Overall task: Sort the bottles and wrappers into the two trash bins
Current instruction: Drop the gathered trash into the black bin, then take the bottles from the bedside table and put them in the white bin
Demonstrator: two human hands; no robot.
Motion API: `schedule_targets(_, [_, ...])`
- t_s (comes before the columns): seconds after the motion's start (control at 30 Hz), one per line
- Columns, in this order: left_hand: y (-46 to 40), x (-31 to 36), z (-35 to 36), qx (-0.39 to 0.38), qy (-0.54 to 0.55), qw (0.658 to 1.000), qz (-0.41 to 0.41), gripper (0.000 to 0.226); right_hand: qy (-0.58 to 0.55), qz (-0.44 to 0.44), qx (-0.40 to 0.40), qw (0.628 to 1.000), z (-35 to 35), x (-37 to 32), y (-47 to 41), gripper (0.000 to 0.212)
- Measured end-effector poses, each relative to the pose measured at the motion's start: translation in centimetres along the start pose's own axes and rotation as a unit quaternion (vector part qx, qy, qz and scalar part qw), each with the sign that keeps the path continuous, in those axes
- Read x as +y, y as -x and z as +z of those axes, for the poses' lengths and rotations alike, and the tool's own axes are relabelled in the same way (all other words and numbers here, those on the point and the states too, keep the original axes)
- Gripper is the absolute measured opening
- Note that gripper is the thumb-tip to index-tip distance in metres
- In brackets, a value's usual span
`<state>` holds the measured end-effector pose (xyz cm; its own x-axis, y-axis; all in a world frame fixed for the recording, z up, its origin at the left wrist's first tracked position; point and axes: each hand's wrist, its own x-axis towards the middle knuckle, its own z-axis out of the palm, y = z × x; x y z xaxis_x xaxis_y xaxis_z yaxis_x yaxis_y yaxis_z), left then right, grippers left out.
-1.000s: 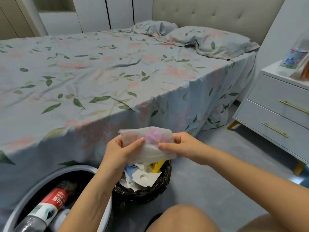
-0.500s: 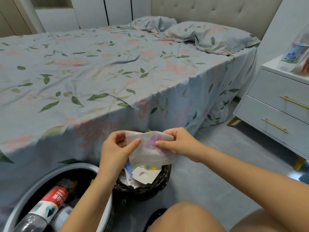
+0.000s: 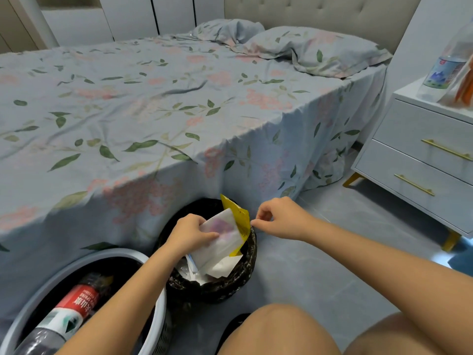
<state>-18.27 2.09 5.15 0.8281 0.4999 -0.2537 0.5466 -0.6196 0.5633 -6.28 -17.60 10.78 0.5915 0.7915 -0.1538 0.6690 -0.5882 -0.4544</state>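
Knees: bare, at the lower edge, nearest the camera.
Grey bin (image 3: 151, 298): round, smooth pale rim, dark inside; lower left, just beside the black bin.
Bottle (image 3: 69, 311): clear plastic, red label, lying on its side inside the grey bin.
Black bin (image 3: 245, 267): round, dark woven-looking wall; on the floor against the bed's draped sheet; holds white paper scraps.
Left hand (image 3: 190, 235): over the black bin's mouth; fingers curled closed, thumb on top, pinching the wrapper's upper left end.
Wrapper (image 3: 220, 240): thin, flat, white and translucent with a purple patch; tilted down into the black bin, lower end among the scraps, upper end between left thumb and fingers.
Yellow packet (image 3: 240, 216): glossy, stiff, upright behind the wrapper, standing above the rim.
Right hand (image 3: 279, 217): just right of the yellow packet, above the rim; fingers loosely curled, thumb and forefinger nearly together, holding nothing; apart from the wrapper.
Floor: smooth, grey.
Bed (image 3: 153, 103): grey-blue sheet, creased, leaf and pink flower print; two matching pillows; tufted headboard.
Nightstand (image 3: 419, 149): white, two drawers, gold bar handles and legs; a clear bottle and an orange-tinted bag on top.
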Motion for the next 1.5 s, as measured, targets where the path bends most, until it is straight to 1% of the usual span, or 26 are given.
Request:
schedule_targets(0.1, [-1.4,-1.5,1.7,-0.015,-0.067,0.996,-0.052,0.028,0.13,0.023,-0.064,0.989,0.0,2.0,0.3,0.036])
schedule_targets(0.17, [-1.7,-2.2,2.7,-0.027,-0.157,0.984,-0.085,0.031,0.188,0.043,-0.113,0.975,0.1,3.1,0.7,0.041])
schedule_targets(0.23, [-2.2,-2.5,3.3,-0.016,-0.29,0.954,-0.079,0.04,0.228,0.064,-0.155,0.959,0.2,4.0,1.4,0.046])
schedule_targets(0.27, [-2.4,-2.2,3.5,-0.002,-0.334,0.941,-0.058,0.04,0.24,0.076,-0.167,0.953,0.3,4.5,1.7,0.047])
schedule_targets(0.3, [-2.5,-1.5,3.4,0.018,-0.351,0.936,-0.026,0.036,0.247,0.087,-0.174,0.949,0.3,5.0,1.9,0.048])
schedule_targets(0.4, [-2.5,2.6,2.8,0.05,-0.332,0.938,0.083,0.025,0.241,0.124,-0.173,0.947,-0.1,6.7,2.6,0.049])
schedule_targets(0.5, [-2.3,8.1,2.4,0.062,-0.319,0.927,0.188,0.023,0.241,0.144,-0.151,0.948,-1.1,8.6,2.9,0.049])
schedule_targets(0.57, [-2.8,11.7,2.4,0.064,-0.302,0.923,0.229,0.023,0.233,0.16,-0.115,0.952,-2.3,10.2,2.8,0.046])
schedule_targets(0.63, [-4.2,15.0,2.9,0.062,-0.297,0.917,0.259,0.025,0.218,0.175,-0.056,0.959,-3.7,12.1,2.4,0.045])
schedule_targets(0.73, [-7.8,19.2,4.7,0.033,-0.292,0.915,0.278,0.027,0.189,0.199,0.026,0.961,-5.8,15.9,1.5,0.045])
schedule_targets(0.83, [-12.9,23.1,6.9,0.003,-0.32,0.898,0.301,0.027,0.202,0.214,0.049,0.954,-8.2,20.5,-0.2,0.044])
schedule_targets(0.93, [-17.3,27.0,7.6,0.001,-0.335,0.885,0.324,0.029,0.219,0.235,0.088,0.943,-12.0,24.9,-2.2,0.043])
schedule_targets(1.0, [-18.7,29.7,7.2,0.008,-0.322,0.884,0.34,0.029,0.217,0.252,0.119,0.936,-15.3,26.6,-3.0,0.041])
schedule_targets(1.07, [-19.5,33.1,6.2,0.012,-0.303,0.883,0.359,0.027,0.19,0.272,0.162,0.929,-19.4,27.4,-3.1,0.038])
schedule_targets(1.2, [-20.0,42.2,3.3,0.003,-0.268,0.882,0.389,0.025,0.166,0.311,0.222,0.909,-29.4,28.2,-1.7,0.035])
schedule_targets(1.33, [-18.1,51.8,0.5,-0.033,-0.223,0.889,0.399,0.024,0.132,0.341,0.228,0.902,-38.1,29.0,1.2,0.03])
schedule_targets(1.43, [-16.8,58.4,-1.6,-0.078,-0.229,0.891,0.385,0.026,0.101,0.365,0.199,0.904,-43.3,29.4,4.1,0.028])
schedule_targets(1.5, [-16.3,62.5,-3.2,-0.093,-0.229,0.893,0.376,0.025,0.078,0.377,0.178,0.906,-46.7,29.7,5.9,0.029])
